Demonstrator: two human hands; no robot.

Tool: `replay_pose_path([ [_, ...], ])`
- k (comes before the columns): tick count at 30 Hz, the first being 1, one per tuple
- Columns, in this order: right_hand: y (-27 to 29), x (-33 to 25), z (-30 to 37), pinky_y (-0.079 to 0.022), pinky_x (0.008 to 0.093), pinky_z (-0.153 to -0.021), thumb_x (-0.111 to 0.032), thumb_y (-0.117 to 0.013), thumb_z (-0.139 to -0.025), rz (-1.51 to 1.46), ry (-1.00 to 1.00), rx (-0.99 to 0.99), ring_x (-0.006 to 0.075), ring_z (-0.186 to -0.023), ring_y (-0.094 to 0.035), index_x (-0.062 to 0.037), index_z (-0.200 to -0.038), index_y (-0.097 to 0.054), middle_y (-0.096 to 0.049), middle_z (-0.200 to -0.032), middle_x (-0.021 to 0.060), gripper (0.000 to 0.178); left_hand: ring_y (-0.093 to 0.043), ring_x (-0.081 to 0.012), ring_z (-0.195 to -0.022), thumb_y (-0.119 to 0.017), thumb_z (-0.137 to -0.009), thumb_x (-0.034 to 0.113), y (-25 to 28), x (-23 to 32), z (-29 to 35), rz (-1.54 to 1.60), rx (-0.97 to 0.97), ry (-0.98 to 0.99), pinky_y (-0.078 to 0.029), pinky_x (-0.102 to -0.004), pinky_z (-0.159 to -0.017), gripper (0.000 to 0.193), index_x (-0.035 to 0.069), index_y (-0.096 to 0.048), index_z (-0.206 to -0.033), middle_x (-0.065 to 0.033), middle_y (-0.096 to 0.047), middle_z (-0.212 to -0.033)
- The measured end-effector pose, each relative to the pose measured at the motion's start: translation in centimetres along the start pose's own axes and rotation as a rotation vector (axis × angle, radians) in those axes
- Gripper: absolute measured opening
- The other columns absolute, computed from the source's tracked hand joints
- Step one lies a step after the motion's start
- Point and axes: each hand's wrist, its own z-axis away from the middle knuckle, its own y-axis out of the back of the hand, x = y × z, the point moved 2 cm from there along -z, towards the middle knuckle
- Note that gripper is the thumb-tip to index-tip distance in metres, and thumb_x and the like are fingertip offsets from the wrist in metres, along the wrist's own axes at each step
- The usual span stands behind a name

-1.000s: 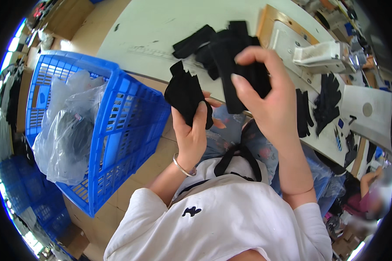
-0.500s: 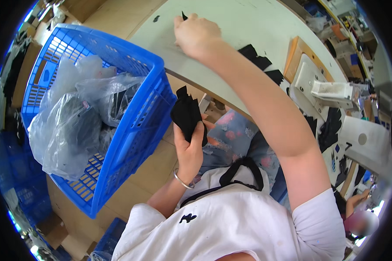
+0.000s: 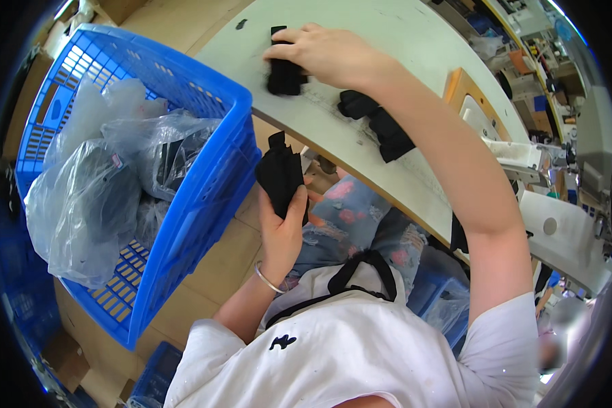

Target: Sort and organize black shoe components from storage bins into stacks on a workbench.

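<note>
Below the table's edge, my left hand point(image 3: 282, 234) is closed round a stack of black fabric pieces point(image 3: 279, 173) with stepped, uneven edges. My right hand point(image 3: 330, 56) reaches over the pale tabletop point(image 3: 394, 51), its fingers curled over another bundle of black fabric pieces point(image 3: 287, 76) near the left end. The palm side of that hand is hidden. Under my right forearm, more black fabric pieces point(image 3: 387, 132) lie in an overlapping row on the table.
A blue plastic crate point(image 3: 241, 129) holding clear plastic bags point(image 3: 88, 211) stands at the left. White sewing-machine parts point(image 3: 510, 153) and a wooden-edged plate point(image 3: 459, 85) are at the right. Another blue bin point(image 3: 445, 279) sits beneath the table.
A black bundle now shows under my right hand, whose fingers have spread a little. The row of black pieces lies nearer the table's front edge. My left hand still holds its stack.
</note>
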Motion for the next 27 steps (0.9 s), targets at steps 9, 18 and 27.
replay_pose_path([
  [9, 3.0, 4.4, 7.5, -0.043, 0.0388, -0.101, -0.013, -0.066, -0.084, -0.305, 0.139, 0.409, 0.0314, -0.116, -0.056, -0.0069, -0.131, -0.053, -0.059, -0.125, 0.0148, 0.049, -0.066, -0.0216, -0.079, -0.055, -0.097, 0.013, -1.5, 1.6, -0.1, 0.298, -0.321, 0.336, -0.058, -0.0315, -0.052, 0.024, -0.003, -0.05, -0.115, -0.0143, -0.061, -0.104],
  [18, 0.6, -3.2, 24.2, -0.051, 0.0337, -0.083, -0.033, -0.071, -0.087, -1.271, -0.514, 0.319, 0.0219, -0.093, -0.064, -0.0021, -0.134, -0.048, -0.064, -0.108, 0.0145, 0.061, -0.064, -0.0207, -0.089, -0.052, -0.099, 0.013, -6.2, 0.7, 1.4, 0.18, -0.596, 0.369, -0.058, -0.0309, -0.057, 0.027, 0.001, -0.046, -0.122, -0.0105, -0.059, -0.104],
  [27, -3.2, -6.5, 29.4, -0.054, 0.027, -0.08, -0.003, -0.068, -0.086, -1.975, -0.717, 0.79, 0.0141, -0.092, -0.066, 0.0012, -0.126, -0.053, -0.068, -0.103, 0.0117, 0.043, -0.061, -0.0133, -0.09, -0.036, -0.106, 0.027, -9.6, -0.6, 3.4, -0.355, -0.621, 0.115, -0.047, -0.0271, -0.086, 0.039, -0.001, -0.053, -0.126, -0.0079, -0.063, -0.1],
])
